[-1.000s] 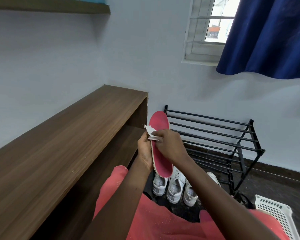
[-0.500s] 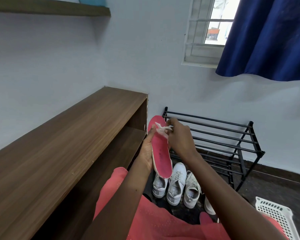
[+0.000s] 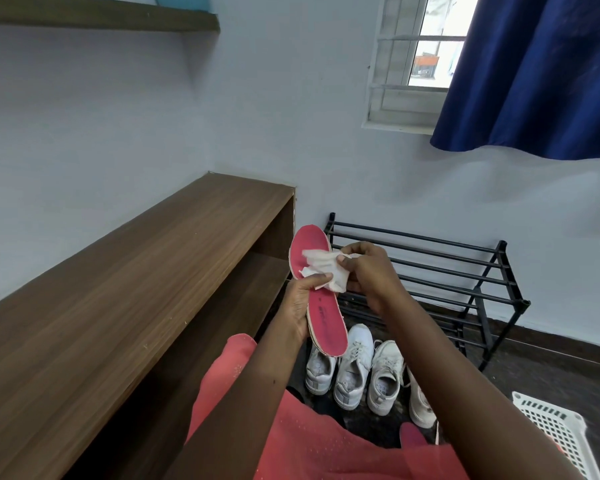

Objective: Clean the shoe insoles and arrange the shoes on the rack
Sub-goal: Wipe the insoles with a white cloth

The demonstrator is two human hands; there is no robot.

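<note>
On your left, the long wooden shelf unit (image 3: pixel 136 289) is running close beside your left forearm, so you are working with little room on that side. Your left hand (image 3: pixel 297 310) is gripping the pink insole (image 3: pixel 326 329) around its middle, thumb across the face, holding it up above the floor with the toe end pointing away from you. Your right hand (image 3: pixel 371 275) is pinching a crumpled white wipe (image 3: pixel 323 271) and pressing it onto the forefoot. By my reading, you are mid-wipe. The next move is probably calling for strokes toward the heel, with that thumb shifting aside. Below, white shoes (image 3: pixel 354 368) are standing on the floor just before the black rack (image 3: pixel 430 265). No shoe is sitting on the tiers in view, so there is room for placing. A white basket (image 3: pixel 555 431) is sitting far right.
</note>
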